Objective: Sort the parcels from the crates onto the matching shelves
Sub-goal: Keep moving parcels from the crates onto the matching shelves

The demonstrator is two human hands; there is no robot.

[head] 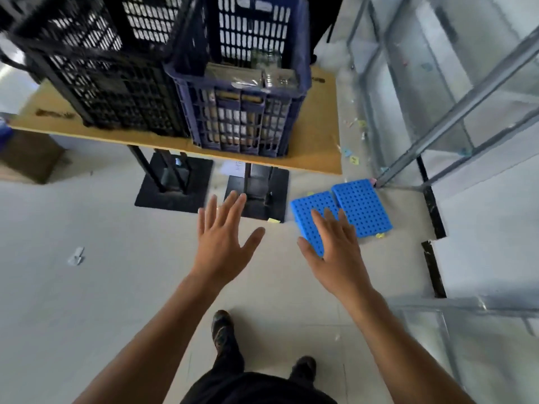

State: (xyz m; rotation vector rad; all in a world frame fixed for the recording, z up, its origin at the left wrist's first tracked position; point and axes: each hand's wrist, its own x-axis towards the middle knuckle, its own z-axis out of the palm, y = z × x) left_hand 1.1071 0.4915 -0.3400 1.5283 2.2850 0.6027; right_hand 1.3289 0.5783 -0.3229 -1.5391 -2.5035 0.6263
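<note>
Shelving (455, 112) of grey metal stands off to the right of our fingers. Beyond our fingertips a board table (315, 135) carries a black crate (102, 83) and, just beside it, a blue crate (239, 118) with wrapped parcels (233, 74) inside. Two blue perforated panels (361, 205) lie on the floor below our right fingers. Our left hand (221, 243) and right hand (335, 249) hold nothing, fingers straight and spread.

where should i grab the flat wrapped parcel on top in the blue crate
Probably from above, through the open top of the blue crate: its walls close off every side. The flat wrapped parcel lies uppermost, close to the near wall, so reach down over that wall and take it by its two side edges.
</note>
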